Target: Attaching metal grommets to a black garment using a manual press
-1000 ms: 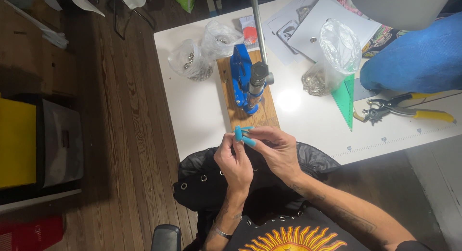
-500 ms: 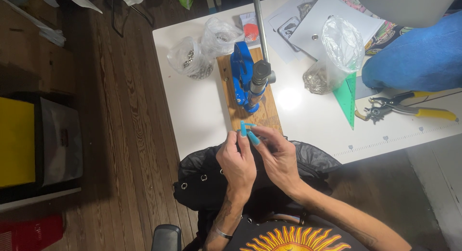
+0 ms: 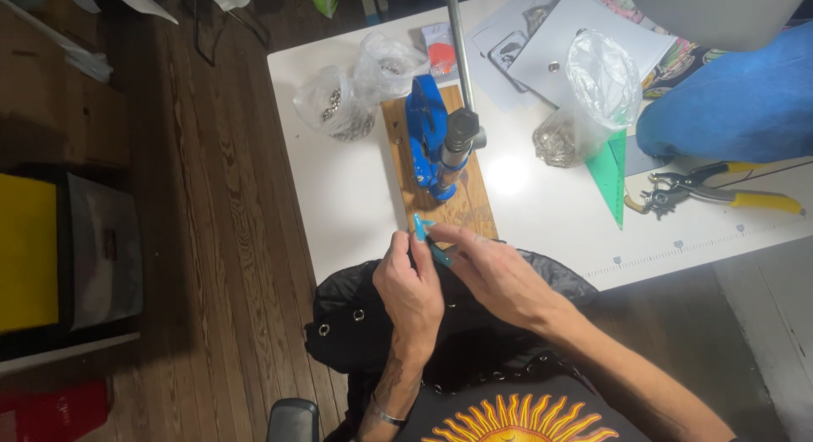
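My left hand (image 3: 409, 285) and my right hand (image 3: 491, 273) meet at the near edge of the white table (image 3: 356, 205), fingertips pinched together on something small that I cannot make out between them. Both hands have bright blue fingernails. Under them lies a black garment (image 3: 356, 323) with metal eyelets, draped over my lap. Just beyond my fingers stands a blue hand press (image 3: 432, 137) with a long metal lever, mounted on a wooden board (image 3: 470, 205).
Two clear bags of metal parts (image 3: 334, 103) sit left of the press, a third bag (image 3: 593, 95) to its right. A green set square (image 3: 611, 173), yellow-handled punch pliers (image 3: 711, 192), papers and blue cloth (image 3: 737, 95) lie farther right. Wooden floor and a yellow-topped box (image 3: 30, 251) are on the left.
My hands have stayed at the table edge, shifting slightly while working the small thing between the fingertips. The press and bags have not moved.
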